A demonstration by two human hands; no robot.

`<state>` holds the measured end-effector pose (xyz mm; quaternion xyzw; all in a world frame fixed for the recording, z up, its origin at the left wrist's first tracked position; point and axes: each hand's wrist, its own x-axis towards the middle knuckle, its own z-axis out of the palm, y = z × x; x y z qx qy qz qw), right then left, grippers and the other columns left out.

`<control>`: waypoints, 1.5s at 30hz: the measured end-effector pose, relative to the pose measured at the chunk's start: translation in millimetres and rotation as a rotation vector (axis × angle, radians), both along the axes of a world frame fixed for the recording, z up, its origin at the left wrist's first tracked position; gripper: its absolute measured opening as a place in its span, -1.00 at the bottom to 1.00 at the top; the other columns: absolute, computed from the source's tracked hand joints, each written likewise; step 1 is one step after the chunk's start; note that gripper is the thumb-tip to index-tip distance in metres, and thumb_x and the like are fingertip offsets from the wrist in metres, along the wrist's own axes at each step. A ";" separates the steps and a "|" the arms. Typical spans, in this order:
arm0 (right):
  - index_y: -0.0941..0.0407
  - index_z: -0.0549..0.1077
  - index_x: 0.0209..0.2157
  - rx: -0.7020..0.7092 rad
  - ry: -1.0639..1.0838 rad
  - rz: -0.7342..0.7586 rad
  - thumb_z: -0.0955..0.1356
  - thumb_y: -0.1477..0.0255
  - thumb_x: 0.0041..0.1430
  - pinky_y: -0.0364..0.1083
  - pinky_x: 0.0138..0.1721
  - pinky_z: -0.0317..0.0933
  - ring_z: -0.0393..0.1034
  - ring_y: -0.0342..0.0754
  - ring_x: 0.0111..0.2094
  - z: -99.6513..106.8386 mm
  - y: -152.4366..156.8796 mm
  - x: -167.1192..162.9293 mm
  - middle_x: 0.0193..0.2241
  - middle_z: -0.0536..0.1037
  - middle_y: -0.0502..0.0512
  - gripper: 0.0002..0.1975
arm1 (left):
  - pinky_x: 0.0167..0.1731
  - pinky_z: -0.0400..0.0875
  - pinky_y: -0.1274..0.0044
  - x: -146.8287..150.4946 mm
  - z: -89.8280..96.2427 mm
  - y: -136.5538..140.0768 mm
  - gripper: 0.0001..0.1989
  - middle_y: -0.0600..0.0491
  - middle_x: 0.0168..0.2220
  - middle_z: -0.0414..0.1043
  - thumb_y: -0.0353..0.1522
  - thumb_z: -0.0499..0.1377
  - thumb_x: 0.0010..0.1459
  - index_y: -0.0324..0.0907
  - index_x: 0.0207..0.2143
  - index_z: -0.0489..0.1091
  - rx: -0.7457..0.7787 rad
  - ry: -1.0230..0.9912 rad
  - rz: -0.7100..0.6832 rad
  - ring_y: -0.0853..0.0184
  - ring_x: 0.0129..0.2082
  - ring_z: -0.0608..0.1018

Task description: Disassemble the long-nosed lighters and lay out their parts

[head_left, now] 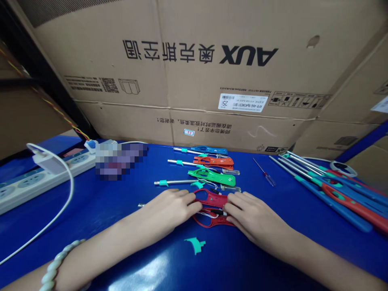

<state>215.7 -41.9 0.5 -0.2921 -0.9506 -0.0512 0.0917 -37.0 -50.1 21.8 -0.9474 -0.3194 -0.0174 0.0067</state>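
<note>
Both hands meet over the parts of a red stick lighter on the blue tabletop. My left hand [174, 208] is closed, its thumb and fingertips at the loop end of the red lighter casing [212, 198]. My right hand [253, 210] has its fingers bent around the handle end of the casing, hiding that end. Nearer to me is the other red casing half [212, 222], with a black igniter [217, 212] and white wires between the two. A metal tube tip [141, 205] shows beyond my left hand. Below them lies a loose turquoise trigger [196, 245].
Behind lie opened green [212, 177], orange [215, 162] and blue [209, 150] lighters. At right are a screwdriver [267, 176] and a pile of whole lighters [342, 194]. A power strip [45, 176] with a white cable stands left; a cardboard box [194, 81] walls the back.
</note>
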 end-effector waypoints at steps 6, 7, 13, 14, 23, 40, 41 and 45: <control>0.01 0.41 -0.10 0.018 0.007 0.029 0.19 0.53 0.29 0.00 -0.22 0.22 0.33 0.01 -0.27 -0.5 -0.9 2.1 -0.30 0.41 0.09 -0.74 | -0.31 0.37 0.45 -0.9 2.1 1.0 -0.78 0.01 -0.24 0.40 -0.52 0.05 0.25 -0.14 -0.10 0.35 0.002 0.016 -0.033 0.22 -0.28 0.48; -0.03 0.41 -0.07 0.023 0.004 0.030 0.19 0.52 0.30 0.00 -0.22 0.23 0.32 0.01 -0.27 -0.8 -0.8 2.5 -0.30 0.41 0.08 -0.72 | -0.30 0.37 0.44 -1.2 2.1 1.5 -0.78 0.01 -0.23 0.40 -0.53 0.05 0.25 -0.14 -0.09 0.35 0.000 0.016 -0.037 0.22 -0.27 0.48; -0.05 0.38 0.02 0.128 -0.025 0.113 0.23 0.48 0.29 -0.05 -0.28 0.23 0.28 0.00 -0.30 -1.6 -0.5 2.6 -0.34 0.38 0.09 -0.69 | -0.30 0.38 0.43 -1.1 0.4 1.9 -0.73 0.00 -0.21 0.40 -0.57 0.06 0.20 -0.16 -0.07 0.34 -0.003 0.026 -0.036 0.22 -0.28 0.48; -0.03 0.39 0.01 0.146 -0.024 0.123 0.22 0.48 0.29 -0.05 -0.29 0.23 0.28 -0.01 -0.31 -1.3 -0.6 2.1 -0.34 0.38 0.10 -0.71 | -0.30 0.39 0.43 -1.2 -0.1 1.6 -0.72 0.01 -0.21 0.40 -0.57 0.07 0.19 -0.16 -0.07 0.34 -0.004 0.025 -0.036 0.22 -0.28 0.48; 0.04 0.41 -0.04 0.142 -0.010 0.102 0.20 0.50 0.30 -0.04 -0.34 0.26 0.30 0.00 -0.34 -2.4 -1.6 0.1 -0.32 0.41 0.12 -0.73 | -0.25 0.39 0.43 -2.7 -2.3 2.7 -0.72 0.02 -0.21 0.40 -0.57 0.05 0.21 -0.15 -0.08 0.35 -0.014 0.000 -0.045 0.23 -0.24 0.46; 0.04 0.41 -0.01 0.139 -0.015 0.089 0.20 0.52 0.29 -0.04 -0.26 0.28 0.33 -0.01 -0.27 -7.8 0.0 1.8 -0.28 0.43 0.15 -0.70 | -0.19 0.41 0.44 -2.6 -1.9 2.8 -0.66 0.01 -0.16 0.38 -0.60 0.02 0.22 -0.13 -0.03 0.36 -0.083 -0.037 -0.007 0.25 -0.19 0.49; 0.03 0.41 -0.01 0.134 -0.012 0.085 0.19 0.52 0.30 -0.04 -0.25 0.28 0.33 -0.01 -0.26 -8.0 0.0 1.7 -0.27 0.42 0.15 -0.69 | -0.19 0.41 0.44 -2.9 -2.2 2.8 -0.65 0.01 -0.16 0.38 -0.60 0.02 0.22 -0.12 -0.03 0.36 -0.083 -0.038 -0.001 0.25 -0.19 0.49; 0.02 0.40 0.00 0.115 -0.012 0.080 0.19 0.54 0.29 -0.04 -0.24 0.27 0.32 -0.02 -0.27 -7.5 0.3 1.4 -0.26 0.42 0.14 -0.68 | -0.14 0.40 0.41 -3.5 -4.6 2.7 -0.59 -0.03 -0.13 0.36 -0.62 -0.01 0.20 -0.10 0.02 0.34 -0.065 -0.046 0.015 0.21 -0.11 0.46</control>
